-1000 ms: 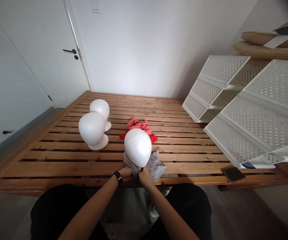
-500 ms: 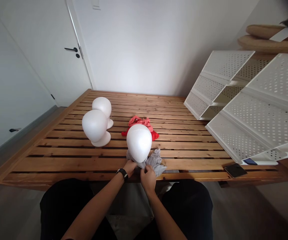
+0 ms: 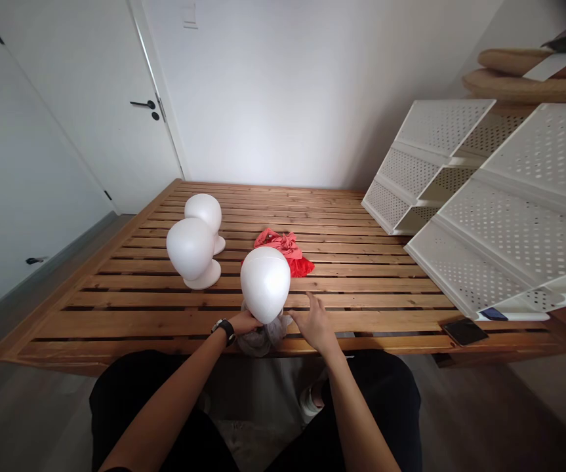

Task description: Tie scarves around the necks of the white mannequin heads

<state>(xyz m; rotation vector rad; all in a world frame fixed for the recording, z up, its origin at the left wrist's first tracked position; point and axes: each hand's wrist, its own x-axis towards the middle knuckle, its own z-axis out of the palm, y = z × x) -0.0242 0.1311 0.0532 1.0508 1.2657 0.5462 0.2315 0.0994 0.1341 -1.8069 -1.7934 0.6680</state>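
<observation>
A white foam mannequin head stands near the front edge of the slatted wooden table, with a crumpled grey cloth about its neck and base. My left hand is closed at the neck, just under the head's left side; its fingertips are partly hidden by the head and cloth. To the right, my right hand is open with fingers apart, its thumb close to the cloth's right end. Directly behind the head lies a bunched red cloth.
Two more white mannequin heads stand to the left on the wooden table. White perforated racks occupy the right side, with a dark phone by the front edge. A white wall rises behind.
My right hand has let go of the grey cloth and opened out to the right. The head has shifted slightly left, and the cloth's loose end has swung from right to front.
</observation>
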